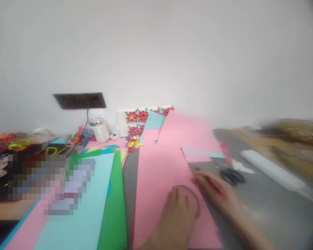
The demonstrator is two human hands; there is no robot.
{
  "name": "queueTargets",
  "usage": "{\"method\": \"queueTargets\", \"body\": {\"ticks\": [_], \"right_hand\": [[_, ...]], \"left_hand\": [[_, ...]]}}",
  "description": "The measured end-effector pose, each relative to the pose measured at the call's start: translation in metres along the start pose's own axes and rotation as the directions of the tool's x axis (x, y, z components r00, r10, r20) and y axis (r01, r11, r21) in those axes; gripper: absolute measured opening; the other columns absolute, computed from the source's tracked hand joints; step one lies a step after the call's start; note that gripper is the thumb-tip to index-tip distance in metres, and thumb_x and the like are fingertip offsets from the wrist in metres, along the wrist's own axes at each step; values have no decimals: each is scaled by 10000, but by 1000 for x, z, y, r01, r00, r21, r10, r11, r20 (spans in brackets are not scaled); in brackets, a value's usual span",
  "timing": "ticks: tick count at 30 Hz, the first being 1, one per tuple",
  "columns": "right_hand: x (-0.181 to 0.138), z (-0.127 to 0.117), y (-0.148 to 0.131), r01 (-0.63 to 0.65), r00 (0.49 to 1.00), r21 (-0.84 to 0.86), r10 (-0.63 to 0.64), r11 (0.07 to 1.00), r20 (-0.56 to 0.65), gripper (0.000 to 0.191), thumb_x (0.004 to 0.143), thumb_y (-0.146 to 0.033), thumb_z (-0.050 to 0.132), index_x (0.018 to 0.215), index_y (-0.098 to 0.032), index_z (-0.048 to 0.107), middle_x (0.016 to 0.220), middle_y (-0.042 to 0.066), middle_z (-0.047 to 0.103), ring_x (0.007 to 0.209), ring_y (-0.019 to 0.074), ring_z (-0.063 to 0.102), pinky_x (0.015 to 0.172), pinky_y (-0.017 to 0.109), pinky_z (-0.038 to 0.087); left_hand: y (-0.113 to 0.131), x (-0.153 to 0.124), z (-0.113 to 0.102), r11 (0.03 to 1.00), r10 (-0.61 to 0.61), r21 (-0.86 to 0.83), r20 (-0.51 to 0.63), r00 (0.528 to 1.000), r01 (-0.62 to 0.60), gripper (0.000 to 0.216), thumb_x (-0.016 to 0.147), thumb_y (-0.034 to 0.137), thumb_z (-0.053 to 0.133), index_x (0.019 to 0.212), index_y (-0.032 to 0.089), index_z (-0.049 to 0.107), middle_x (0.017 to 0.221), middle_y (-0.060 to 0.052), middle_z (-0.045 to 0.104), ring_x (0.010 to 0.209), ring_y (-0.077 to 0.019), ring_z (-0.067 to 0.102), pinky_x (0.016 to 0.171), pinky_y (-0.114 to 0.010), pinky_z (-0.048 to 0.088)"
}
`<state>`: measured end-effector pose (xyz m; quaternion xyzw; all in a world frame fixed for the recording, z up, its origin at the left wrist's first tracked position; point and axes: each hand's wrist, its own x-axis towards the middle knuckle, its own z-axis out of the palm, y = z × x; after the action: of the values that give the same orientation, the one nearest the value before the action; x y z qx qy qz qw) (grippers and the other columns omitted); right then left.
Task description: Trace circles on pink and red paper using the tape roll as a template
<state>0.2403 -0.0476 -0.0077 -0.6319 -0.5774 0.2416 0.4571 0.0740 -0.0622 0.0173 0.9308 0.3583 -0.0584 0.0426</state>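
My left hand (177, 208) lies palm down on a round object (195, 201) that rests on a large pink paper sheet (156, 180), fingers curled over it. My right hand (214, 191) sits just to the right, at the sheet's edge, pinched around a thin red pen or pencil (216, 187). The picture is blurred by motion. Black-handled scissors (232, 175) lie on the grey table beyond my right hand.
Light blue (91, 201) and green (113, 208) paper sheets lie at left, more pink paper (187, 133) behind. A white cup (100, 130), a card with paper flowers (135, 121) and a wall socket (79, 100) are at the back. A white strip (271, 170) lies at right.
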Motion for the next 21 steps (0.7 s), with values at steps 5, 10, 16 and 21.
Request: {"method": "queueTargets", "body": {"ticks": [5,10,16,21], "right_hand": [[-20,17,8,217,974,-184,-201,959,104,195,808,-324,516,906,-201,630,813,59,697,707,186,665,637,265,523],[-19,20,8,184,981,-348,-151,919,120,198,760,-193,455,858,-215,625,725,33,687,623,175,645,539,248,473],[-13,9,11,87,986,-171,-109,981,-124,274,784,-273,457,1020,-188,568,735,37,676,601,170,641,549,245,493],[-16,-10,10,38,980,-113,-59,993,-188,256,801,-374,475,960,-206,585,771,30,659,597,155,612,550,234,487]], "left_hand": [[-17,-11,31,975,-70,-219,-178,982,30,321,785,167,583,1104,165,541,1111,-115,551,1087,-277,471,906,-434,417],[-44,-26,17,910,-260,-359,-109,959,206,668,723,326,704,1292,124,420,1383,-198,382,1320,-329,277,1047,-487,298],[-66,-40,-5,746,-518,-358,216,827,561,1047,574,387,773,1430,116,234,1493,-222,127,1369,-348,87,1089,-444,218],[-70,-47,15,781,-529,-317,124,840,539,826,724,330,624,1426,105,252,1482,-207,180,1366,-316,130,1083,-428,240]]}}
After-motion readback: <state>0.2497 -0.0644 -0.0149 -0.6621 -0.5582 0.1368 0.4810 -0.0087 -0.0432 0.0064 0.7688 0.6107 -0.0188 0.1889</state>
